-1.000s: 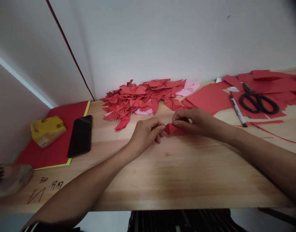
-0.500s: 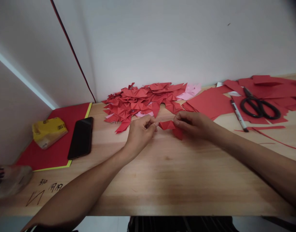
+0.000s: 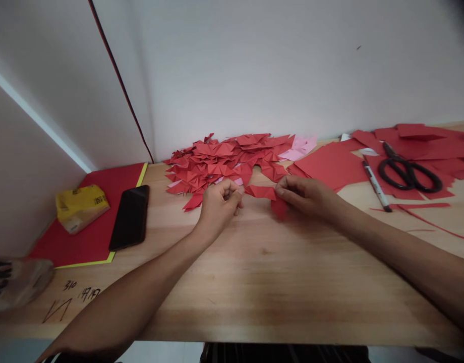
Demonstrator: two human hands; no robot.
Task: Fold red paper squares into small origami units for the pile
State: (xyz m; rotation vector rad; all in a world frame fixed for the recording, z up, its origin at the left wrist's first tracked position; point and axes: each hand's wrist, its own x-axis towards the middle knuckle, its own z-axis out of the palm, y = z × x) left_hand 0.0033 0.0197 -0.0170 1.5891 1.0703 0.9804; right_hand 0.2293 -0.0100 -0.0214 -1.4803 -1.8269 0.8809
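Observation:
My left hand (image 3: 219, 204) and my right hand (image 3: 305, 195) meet over the middle of the wooden table (image 3: 254, 282). Between them is a small folded red paper piece (image 3: 265, 194). Each hand pinches one end of it, the left at its left tip, the right at its right side where a lower flap hangs blurred. Just behind the hands lies a heap of folded red paper pieces (image 3: 224, 161) with a few pink ones (image 3: 302, 145) mixed in.
Flat red paper sheets (image 3: 330, 162) spread to the right, with a marker pen (image 3: 375, 184) and black scissors (image 3: 408, 171) on them. At the left lie a black phone (image 3: 129, 217) and a yellow packet (image 3: 80, 206) on a red folder (image 3: 99, 201). A wall rises behind the table.
The hands have drawn slightly apart and the red piece has opened out longer between them. The view has tilted down a little, so everything sits lower in the picture.

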